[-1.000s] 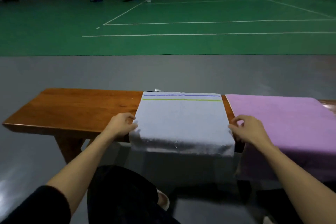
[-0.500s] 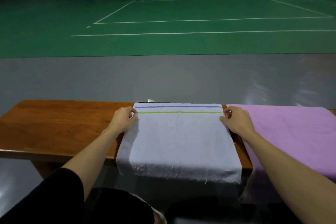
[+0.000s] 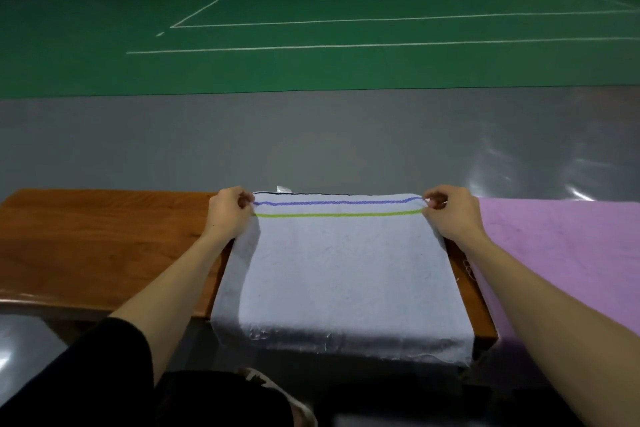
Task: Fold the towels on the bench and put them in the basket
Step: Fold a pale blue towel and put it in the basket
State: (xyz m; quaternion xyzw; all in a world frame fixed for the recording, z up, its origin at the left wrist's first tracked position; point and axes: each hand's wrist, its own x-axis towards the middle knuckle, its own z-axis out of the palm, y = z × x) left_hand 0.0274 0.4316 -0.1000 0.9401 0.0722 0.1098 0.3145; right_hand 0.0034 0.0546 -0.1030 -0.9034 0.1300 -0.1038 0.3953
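Mid-frame on the bench [image 3: 104, 246], my left hand [image 3: 227, 215] and right hand [image 3: 450, 211] pinch the towel's [image 3: 343, 270] far corners, which I should draw evenly toward the near edge.

One camera is sitting on the person's head and is looking forward and down over the worktop [image 3: 104, 236] from its near long side, so both bare arms are reaching up into the picture from the bottom corners. It is looking from close by: the white towel [image 3: 339, 270] is filling the middle, with the left hand [image 3: 227, 215] and the right hand [image 3: 453, 215] pinching its far corners. The view is taking in a very wide sweep, so it is also catching the grey floor [image 3: 207, 142] behind the worktop and the green court [image 3: 311, 62] far off at the top.
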